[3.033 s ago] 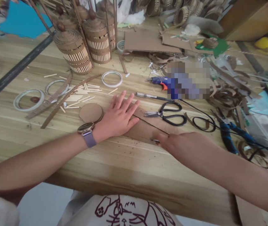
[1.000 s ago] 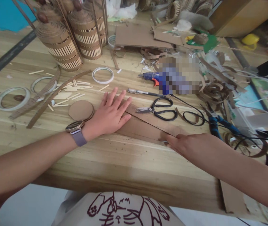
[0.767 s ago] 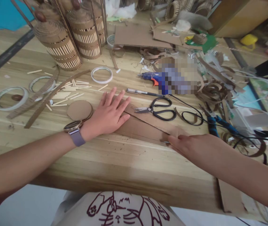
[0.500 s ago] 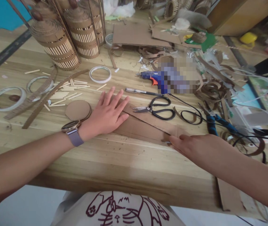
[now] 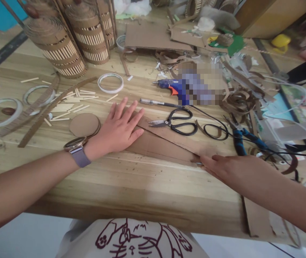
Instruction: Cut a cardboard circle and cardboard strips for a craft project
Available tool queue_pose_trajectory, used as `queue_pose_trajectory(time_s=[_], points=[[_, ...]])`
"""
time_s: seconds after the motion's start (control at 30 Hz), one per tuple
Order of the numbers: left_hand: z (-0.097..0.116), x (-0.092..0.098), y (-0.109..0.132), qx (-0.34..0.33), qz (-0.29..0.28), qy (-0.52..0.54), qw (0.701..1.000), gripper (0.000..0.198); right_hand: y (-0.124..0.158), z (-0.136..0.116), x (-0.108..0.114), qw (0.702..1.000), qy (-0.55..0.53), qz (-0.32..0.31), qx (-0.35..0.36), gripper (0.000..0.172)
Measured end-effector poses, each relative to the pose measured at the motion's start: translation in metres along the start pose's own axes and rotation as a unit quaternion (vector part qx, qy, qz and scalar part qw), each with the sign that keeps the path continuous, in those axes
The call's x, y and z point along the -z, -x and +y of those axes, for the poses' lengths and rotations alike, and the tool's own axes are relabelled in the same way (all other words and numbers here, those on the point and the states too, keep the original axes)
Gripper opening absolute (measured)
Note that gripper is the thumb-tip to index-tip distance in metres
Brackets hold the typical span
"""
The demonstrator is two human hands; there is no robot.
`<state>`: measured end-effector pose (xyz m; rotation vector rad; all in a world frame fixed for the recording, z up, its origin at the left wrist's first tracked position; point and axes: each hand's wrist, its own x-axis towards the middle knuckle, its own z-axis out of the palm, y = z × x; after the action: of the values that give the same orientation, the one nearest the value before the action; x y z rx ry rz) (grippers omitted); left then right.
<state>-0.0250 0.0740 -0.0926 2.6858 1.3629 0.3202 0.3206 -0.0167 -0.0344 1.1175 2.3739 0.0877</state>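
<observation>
The left hand (image 5: 118, 129) is lying flat and open, fingers spread and slightly fanned, and it is pressing palm-down on the left end of a long brown cardboard strip (image 5: 163, 147). A watch (image 5: 75, 144) with a lilac band is sitting on that wrist. The strip is lying on the worktop (image 5: 142, 186) near the middle of the near edge, slanting from under the left hand down and to the right, where its narrow end is meeting the right hand (image 5: 228, 168).

The right hand is showing its back, with the fingers drawn close together and the fingertips touching the strip's right end. A tiny pale speck is peeking out at the fingertips, but whether they are pinching anything cannot be told.

Just beyond the strip, black scissors (image 5: 177, 123) are lying with the blades pointing toward the left hand, and a slim pen-like tool (image 5: 157, 103) is resting a little farther back. A round cardboard disc (image 5: 84, 124) is sitting just beside the left wrist, with loose wooden sticks (image 5: 69, 104) and a white tape ring (image 5: 110, 82) behind it. A blue glue gun (image 5: 170, 86) is lying toward the middle, and blue-handled pliers (image 5: 245, 138) are resting near the right hand. Woven stick baskets (image 5: 56, 50) are standing at the far left corner.
</observation>
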Motion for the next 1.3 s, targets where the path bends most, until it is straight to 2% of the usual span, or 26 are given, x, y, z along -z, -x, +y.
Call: queue_pose_trajectory(time_s=[0.13, 0.27, 0.53, 0.83, 1.03, 1.1, 1.2, 1.3], points=[[-0.003, -0.003, 0.0, 0.0, -0.001, 0.004, 1.0, 0.063, 0.005, 0.001, -0.01, 1.0, 0.004, 0.021, 0.0, 0.033], [-0.004, -0.003, 0.0, -0.001, 0.001, 0.006, 1.0, 0.063, 0.006, 0.002, -0.009, 1.0, -0.013, 0.022, -0.006, 0.03], [-0.005, -0.004, 0.0, -0.007, 0.002, -0.001, 1.0, 0.064, 0.002, 0.005, 0.005, 0.997, -0.064, -0.04, -0.001, 0.023], [-0.003, -0.002, 0.0, 0.003, -0.003, -0.015, 1.0, 0.063, 0.006, 0.009, -0.007, 0.994, -0.107, 0.003, 0.007, 0.02], [0.0, 0.0, -0.001, 0.007, -0.006, -0.019, 1.0, 0.063, 0.02, 0.018, -0.016, 0.993, -0.102, -0.062, -0.024, 0.018], [0.001, 0.001, -0.001, 0.008, -0.009, -0.021, 1.0, 0.062, 0.025, 0.021, -0.019, 0.993, -0.089, -0.067, -0.039, 0.02], [0.003, 0.0, -0.001, 0.01, -0.004, -0.025, 1.0, 0.062, 0.028, 0.023, -0.014, 0.994, -0.066, -0.069, -0.057, 0.022], [0.005, 0.0, -0.002, 0.01, -0.001, -0.033, 0.999, 0.062, 0.017, 0.014, 0.006, 0.993, -0.07, -0.069, -0.071, 0.026]])
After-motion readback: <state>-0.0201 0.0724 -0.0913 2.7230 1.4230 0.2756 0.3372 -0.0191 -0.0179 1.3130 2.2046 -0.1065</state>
